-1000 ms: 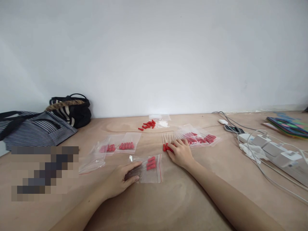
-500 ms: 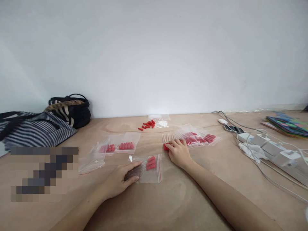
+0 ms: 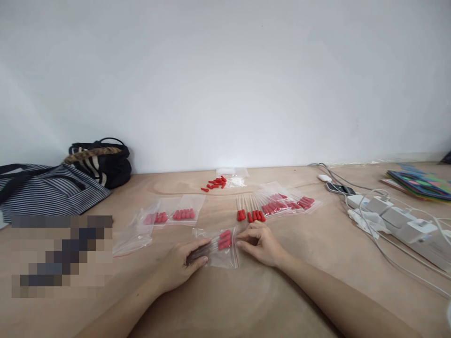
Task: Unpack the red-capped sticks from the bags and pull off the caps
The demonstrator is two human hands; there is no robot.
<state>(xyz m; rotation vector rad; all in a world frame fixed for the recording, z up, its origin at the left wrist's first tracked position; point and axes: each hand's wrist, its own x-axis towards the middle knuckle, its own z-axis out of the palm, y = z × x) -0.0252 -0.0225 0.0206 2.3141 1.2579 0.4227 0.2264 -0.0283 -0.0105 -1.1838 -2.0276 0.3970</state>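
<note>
My left hand (image 3: 181, 260) is wrapped around the closed end of a clear zip-lock bag (image 3: 225, 259), which holds several glass droppers with red rubber bulbs (image 3: 224, 240). The bulbs point toward the bag's red-striped zip edge on the right. At that edge, the thumb and forefinger of my right hand (image 3: 262, 246) come together in a pinch, though the film between them is hard to see. Just beyond my right hand, several loose droppers (image 3: 256, 216) lie in a row, red bulbs toward me.
Filled dropper bags lie at right (image 3: 276, 206) and left (image 3: 183, 214), beside flat bags (image 3: 132, 241). Farther back are loose red bulbs (image 3: 214, 183) and glass tubes (image 3: 236, 181). Chargers with cables (image 3: 398, 213) take up the right side; a striped bag (image 3: 52, 190) is at left.
My right hand has left the row of loose droppers and come back to the bag's zip edge. The bag in my left hand has tilted slightly, and its droppers have shifted.
</note>
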